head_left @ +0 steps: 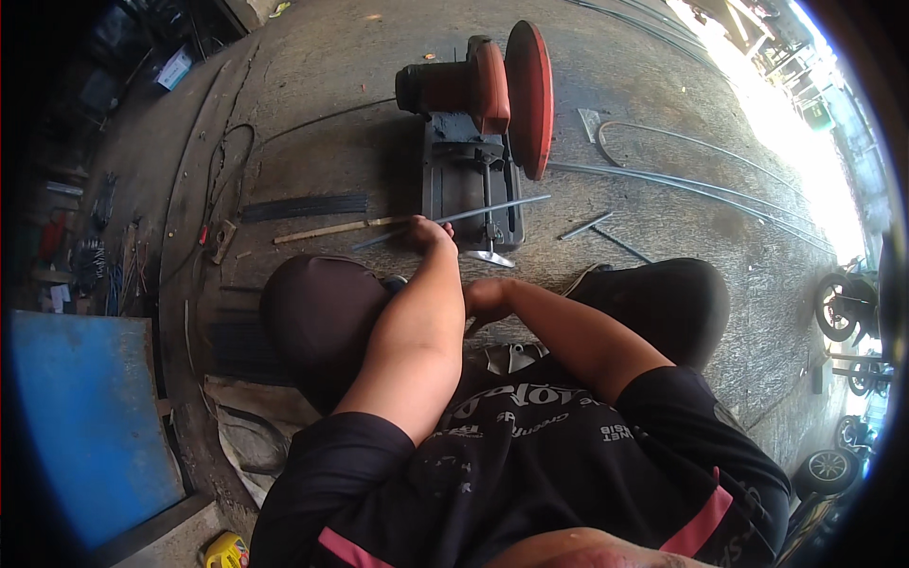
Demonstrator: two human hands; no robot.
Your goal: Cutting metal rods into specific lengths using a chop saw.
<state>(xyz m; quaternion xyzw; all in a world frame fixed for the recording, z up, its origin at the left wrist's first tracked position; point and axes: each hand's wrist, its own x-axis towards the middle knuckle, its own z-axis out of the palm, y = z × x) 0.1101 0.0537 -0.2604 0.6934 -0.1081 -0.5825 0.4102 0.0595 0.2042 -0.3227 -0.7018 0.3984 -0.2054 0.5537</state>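
One rod [511,205] crosses the near end of the saw [488,85]; the left hand [432,233] is clamped on it, presumably to steady it. A stick [327,231] juts left of the saw. Nearer me than the saw, the right hand's [488,298] grip I can't tell.

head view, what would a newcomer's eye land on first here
Probably the red-and-black machine with a large round red disc, standing on the floor at top centre. Just below, the left hand grips a thin grey metal rod that slants across the machine's base. A broad, flat blue panel stands out at lower left.
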